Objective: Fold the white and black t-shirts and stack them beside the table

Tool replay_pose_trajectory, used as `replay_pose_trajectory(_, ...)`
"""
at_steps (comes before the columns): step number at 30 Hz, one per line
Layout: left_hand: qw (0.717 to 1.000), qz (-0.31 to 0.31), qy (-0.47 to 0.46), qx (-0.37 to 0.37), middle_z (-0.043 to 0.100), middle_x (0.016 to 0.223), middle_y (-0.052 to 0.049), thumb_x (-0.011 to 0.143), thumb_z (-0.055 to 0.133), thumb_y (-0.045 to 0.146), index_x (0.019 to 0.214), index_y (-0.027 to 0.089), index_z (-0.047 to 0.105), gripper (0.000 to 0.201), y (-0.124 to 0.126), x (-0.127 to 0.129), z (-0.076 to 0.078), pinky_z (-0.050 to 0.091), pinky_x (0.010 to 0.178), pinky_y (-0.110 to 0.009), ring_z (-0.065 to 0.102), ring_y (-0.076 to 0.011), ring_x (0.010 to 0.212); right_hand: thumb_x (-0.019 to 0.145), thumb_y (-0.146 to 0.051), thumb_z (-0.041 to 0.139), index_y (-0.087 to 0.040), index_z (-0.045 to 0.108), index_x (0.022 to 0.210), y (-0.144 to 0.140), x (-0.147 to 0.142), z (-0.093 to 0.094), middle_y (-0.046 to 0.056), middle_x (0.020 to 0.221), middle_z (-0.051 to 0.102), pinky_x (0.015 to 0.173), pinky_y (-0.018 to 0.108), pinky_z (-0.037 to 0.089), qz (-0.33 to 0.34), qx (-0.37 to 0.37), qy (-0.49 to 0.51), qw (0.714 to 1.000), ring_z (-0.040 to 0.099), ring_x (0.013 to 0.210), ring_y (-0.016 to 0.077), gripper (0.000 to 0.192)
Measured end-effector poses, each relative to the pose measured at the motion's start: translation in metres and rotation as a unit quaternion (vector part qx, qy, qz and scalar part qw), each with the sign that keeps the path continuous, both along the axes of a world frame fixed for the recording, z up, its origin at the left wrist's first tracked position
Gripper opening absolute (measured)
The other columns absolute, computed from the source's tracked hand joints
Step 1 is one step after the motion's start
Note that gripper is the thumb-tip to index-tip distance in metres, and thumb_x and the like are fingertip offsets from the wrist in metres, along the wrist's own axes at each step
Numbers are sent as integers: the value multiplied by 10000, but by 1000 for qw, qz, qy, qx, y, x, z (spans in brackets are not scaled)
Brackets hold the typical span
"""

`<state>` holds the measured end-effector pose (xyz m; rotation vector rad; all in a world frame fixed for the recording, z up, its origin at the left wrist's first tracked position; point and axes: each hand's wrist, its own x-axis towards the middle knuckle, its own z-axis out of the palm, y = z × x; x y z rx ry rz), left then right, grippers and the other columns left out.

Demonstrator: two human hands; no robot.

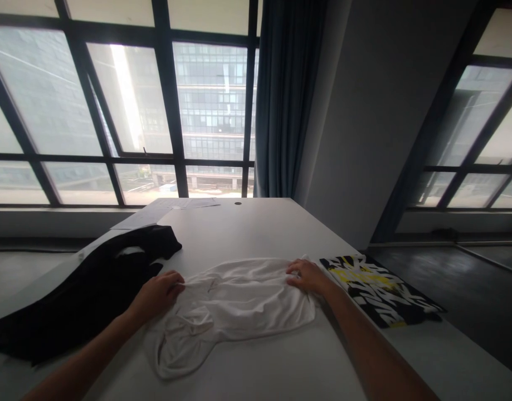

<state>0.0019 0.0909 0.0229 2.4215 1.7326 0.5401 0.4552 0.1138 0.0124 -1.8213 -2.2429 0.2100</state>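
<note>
A crumpled white garment [234,306] lies in the middle of the white table [256,228]. My left hand [159,292] pinches its left edge with the fingers closed on the cloth. At the garment's upper right edge, my right hand [308,275] grips the fabric. Both forearms reach in from the bottom of the view, and the cloth is pulled a little taut between the two hands.
A black garment [84,289] sprawls over the table's left side. A folded black item with white and yellow print [381,289] lies at the right edge. Papers [189,204] sit at the far end, near large windows and a blue curtain [287,100].
</note>
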Motion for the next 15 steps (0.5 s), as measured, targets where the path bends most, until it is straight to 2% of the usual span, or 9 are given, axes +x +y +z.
replay_pose_trajectory(3,995,51,-79,23,738,871,-42,843,425,489,870,227,684,369,7,-7,13,470,730,-289,672,-225,816,776,-337,682,-231,745,938,-4,-3,7,74,1147,689,968,330,393,-22,-2,-23,999,604,1099,236,204)
replay_pose_trajectory(5,990,58,-126,35,732,799,-29,817,445,551,841,218,687,412,10,-11,22,468,701,-280,656,-213,742,782,-362,682,-223,740,934,-7,-4,12,78,1132,690,922,310,407,-40,-3,-38,998,613,1074,232,214)
replay_pose_trajectory(10,984,24,-171,47,712,711,-28,782,508,604,801,194,717,460,10,-13,35,457,634,-268,624,-198,669,790,-425,679,-209,744,840,-13,-8,21,94,998,723,818,296,419,-90,-25,-91,992,655,936,228,231)
replay_pose_trajectory(15,976,-29,-214,23,738,857,-65,747,575,610,782,189,750,458,5,-14,43,489,668,-273,653,-212,756,798,-365,673,-203,747,795,-9,-2,21,78,920,741,762,261,409,-66,-26,-104,992,655,888,193,178)
